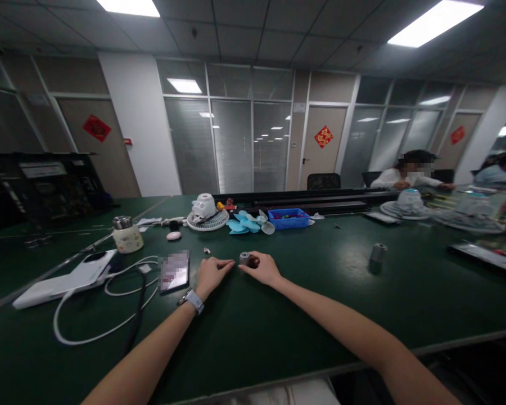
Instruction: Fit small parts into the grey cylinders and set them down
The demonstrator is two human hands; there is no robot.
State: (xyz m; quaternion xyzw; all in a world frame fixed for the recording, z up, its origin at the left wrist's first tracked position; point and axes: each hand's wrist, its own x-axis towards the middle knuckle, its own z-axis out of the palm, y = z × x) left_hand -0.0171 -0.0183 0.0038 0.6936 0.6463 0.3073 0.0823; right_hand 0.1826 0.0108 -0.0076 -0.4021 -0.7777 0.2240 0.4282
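Walls (140,124): white, beige | doors (335,147): red signs (323,136) | glass (235,146): blinds | ceiling (240,28): lit panels (435,22) | table (312,315): green | chair (324,181): black

The smooth tabletop (320,349) was dark green, the rectangular plastic basket (289,220) blue, and the curved fan blades (245,223) light blue.

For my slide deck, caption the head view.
Right hand grips a small metal cylinder above a green table.

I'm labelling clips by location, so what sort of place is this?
Probably an assembly or repair workroom in an office building: a long green worktable holds fan blades and a blue bin, with glass partitions behind.
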